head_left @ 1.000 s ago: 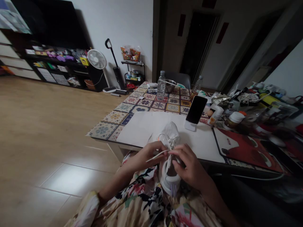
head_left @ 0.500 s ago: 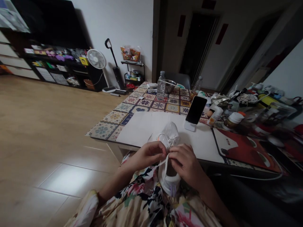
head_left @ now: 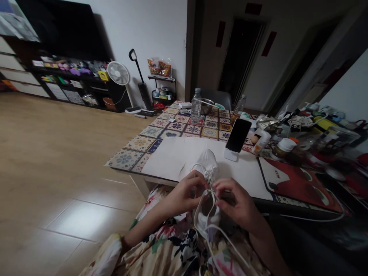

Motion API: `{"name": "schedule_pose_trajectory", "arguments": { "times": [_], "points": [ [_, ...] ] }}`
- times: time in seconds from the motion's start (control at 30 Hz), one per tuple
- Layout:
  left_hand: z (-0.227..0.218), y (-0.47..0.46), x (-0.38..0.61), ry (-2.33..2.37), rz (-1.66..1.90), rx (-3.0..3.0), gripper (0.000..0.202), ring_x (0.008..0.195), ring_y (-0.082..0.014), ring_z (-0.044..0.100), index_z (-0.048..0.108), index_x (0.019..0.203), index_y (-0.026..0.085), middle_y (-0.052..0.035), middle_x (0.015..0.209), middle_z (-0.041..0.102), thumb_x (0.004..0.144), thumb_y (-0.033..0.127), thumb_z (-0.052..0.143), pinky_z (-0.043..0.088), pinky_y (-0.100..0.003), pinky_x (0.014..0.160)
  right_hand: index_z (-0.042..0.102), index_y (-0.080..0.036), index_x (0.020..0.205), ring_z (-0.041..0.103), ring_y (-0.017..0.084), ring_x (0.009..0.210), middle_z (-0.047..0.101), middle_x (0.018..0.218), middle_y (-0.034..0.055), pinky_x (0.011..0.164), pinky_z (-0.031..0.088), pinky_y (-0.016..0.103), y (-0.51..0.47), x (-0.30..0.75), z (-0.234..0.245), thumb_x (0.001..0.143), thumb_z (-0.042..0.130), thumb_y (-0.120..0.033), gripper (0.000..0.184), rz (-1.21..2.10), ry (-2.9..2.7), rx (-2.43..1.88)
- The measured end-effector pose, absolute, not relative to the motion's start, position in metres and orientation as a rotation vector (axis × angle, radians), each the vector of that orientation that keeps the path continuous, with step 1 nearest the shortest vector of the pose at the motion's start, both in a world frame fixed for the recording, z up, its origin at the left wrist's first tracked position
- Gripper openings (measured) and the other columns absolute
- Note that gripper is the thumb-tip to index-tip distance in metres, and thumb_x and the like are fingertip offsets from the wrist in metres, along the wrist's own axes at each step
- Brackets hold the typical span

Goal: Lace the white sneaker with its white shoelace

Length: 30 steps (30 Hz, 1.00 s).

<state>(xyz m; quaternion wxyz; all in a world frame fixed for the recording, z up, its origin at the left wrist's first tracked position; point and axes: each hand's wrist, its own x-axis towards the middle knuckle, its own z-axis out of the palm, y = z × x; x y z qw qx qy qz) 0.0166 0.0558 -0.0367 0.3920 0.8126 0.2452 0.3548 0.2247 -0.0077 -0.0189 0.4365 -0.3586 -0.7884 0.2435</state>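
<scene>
A white sneaker [head_left: 207, 166] rests with its toe on the table's front edge and its heel over my lap. My left hand [head_left: 184, 193] pinches the white shoelace [head_left: 214, 230] at the shoe's tongue from the left. From the right, my right hand [head_left: 237, 203] grips the lace at the same spot. Loose lace ends hang down in loops across my floral-print lap [head_left: 175, 249].
A white sheet [head_left: 178, 155] covers the near tabletop, with a dark phone [head_left: 238, 135] on a white stand behind the shoe. Bottles, jars and clutter fill the table's right side [head_left: 301, 138]. A red mat [head_left: 299, 182] lies at right. Wooden floor [head_left: 57, 161] spreads to the left.
Both hands have shifted slightly lower and closer on the shoe. The lace that stretched out to the left now hangs in long loose loops over my lap.
</scene>
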Motion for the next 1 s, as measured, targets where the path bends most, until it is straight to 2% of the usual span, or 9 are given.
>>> {"name": "schedule_pose_trajectory", "arguments": {
  "times": [0.13,0.27,0.33,0.43,0.53,0.63,0.73,0.83,1.0],
  "points": [
    [-0.042,0.055,0.023,0.598,0.936,2.059,0.016,0.086,-0.0176,0.053,0.061,0.083,0.016,-0.0068,0.095,0.055,0.083,0.032,0.065,0.047,-0.026,0.075,0.059,-0.023,0.105,0.061,0.021,0.1,0.065,0.105,0.0074,0.089,0.051,0.034,0.007,0.222,-0.027,0.091,0.055,-0.015,0.017,0.456,-2.094,-1.033],
    [-0.042,0.053,0.026,0.57,0.943,2.005,0.029,0.09,-0.0187,0.053,0.052,0.068,0.017,-0.0074,0.094,0.053,0.086,0.037,0.061,0.046,-0.027,0.079,0.057,-0.022,0.086,0.06,0.019,0.088,0.061,0.091,0.0049,0.08,0.051,0.032,0.008,0.216,-0.026,0.085,0.051,-0.005,0.018,0.365,-2.113,-1.003],
    [-0.041,0.053,0.026,0.566,0.958,1.981,0.027,0.09,-0.0194,0.053,0.054,0.073,0.017,-0.0078,0.095,0.054,0.086,0.04,0.061,0.047,-0.028,0.08,0.055,-0.022,0.085,0.059,0.019,0.087,0.059,0.09,0.0044,0.078,0.051,0.031,0.007,0.213,-0.025,0.083,0.05,-0.004,0.019,0.37,-2.098,-1.009],
    [-0.039,0.053,0.025,0.556,0.967,1.961,0.026,0.092,-0.0206,0.053,0.058,0.083,0.017,-0.0087,0.098,0.055,0.085,0.042,0.063,0.047,-0.03,0.083,0.054,-0.022,0.091,0.059,0.021,0.094,0.059,0.096,0.0053,0.084,0.05,0.033,0.007,0.212,-0.027,0.082,0.052,-0.004,0.021,0.386,-2.081,-1.011],
    [-0.039,0.053,0.025,0.512,0.959,1.929,0.03,0.094,-0.0211,0.055,0.056,0.075,0.016,-0.0092,0.098,0.055,0.085,0.044,0.063,0.046,-0.031,0.085,0.05,-0.022,0.085,0.058,0.02,0.093,0.057,0.095,0.005,0.083,0.05,0.032,0.009,0.212,-0.031,0.082,0.048,-0.004,0.019,0.413,-2.073,-0.999],
    [-0.04,0.054,0.025,0.493,0.949,1.884,0.032,0.096,-0.0215,0.056,0.059,0.075,0.016,-0.0092,0.099,0.056,0.086,0.045,0.064,0.046,-0.032,0.089,0.047,-0.022,0.084,0.057,0.02,0.091,0.054,0.093,0.0049,0.081,0.05,0.032,0.01,0.213,-0.033,0.085,0.045,-0.006,0.016,0.46,-2.033,-0.968],
    [-0.042,0.057,0.024,0.472,0.92,1.809,0.032,0.102,-0.0227,0.056,0.066,0.08,0.015,-0.0102,0.104,0.057,0.085,0.047,0.066,0.044,-0.033,0.094,0.05,-0.022,0.091,0.057,0.02,0.097,0.055,0.099,0.0059,0.086,0.049,0.032,0.01,0.215,-0.031,0.091,0.048,-0.012,0.01,0.529,-2.038,-0.973],
    [-0.044,0.06,0.02,0.414,0.888,1.666,0.036,0.098,-0.0211,0.056,0.069,0.076,0.015,-0.0093,0.103,0.057,0.082,0.051,0.068,0.044,-0.032,0.09,0.054,-0.023,0.091,0.057,0.02,0.102,0.054,0.105,0.0065,0.086,0.05,0.031,0.011,0.22,-0.03,0.093,0.051,-0.019,0.006,0.641,-2.056,-0.956],
    [-0.051,0.065,0.008,0.358,0.937,1.444,0.043,0.09,-0.0169,0.054,0.066,0.064,0.016,-0.0053,0.094,0.054,0.082,0.054,0.066,0.043,-0.028,0.084,0.055,-0.023,0.082,0.056,0.019,0.102,0.052,0.104,0.0047,0.088,0.049,0.031,0.015,0.235,-0.038,0.096,0.052,-0.032,0.017,0.786,-2.017,-0.788]
  ]
}}
